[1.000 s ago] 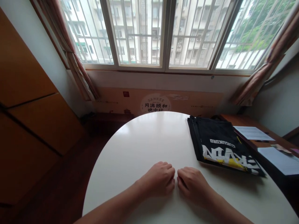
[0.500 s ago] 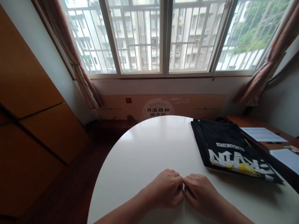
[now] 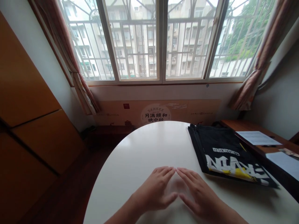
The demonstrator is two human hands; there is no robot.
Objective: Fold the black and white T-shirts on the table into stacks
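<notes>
Over the white table [image 3: 137, 146], left hand [image 3: 155, 191] and right hand [image 3: 198, 194] spread open and empty, forearms cut off below.

Black bag [image 3: 225, 151] obstructs rightward passage

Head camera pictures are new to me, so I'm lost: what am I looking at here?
These come from a camera worn on a person's head, looking forward and down, so the arms at the bottom are that person's own. The left hand and right hand are open, their fingertips meeting, and hold nothing. They are over a rounded white table. A flat black bag with white and yellow print lies on it, to the right. Beyond that, a wooden desk bears papers, and a barred window looks out on buildings.
</notes>
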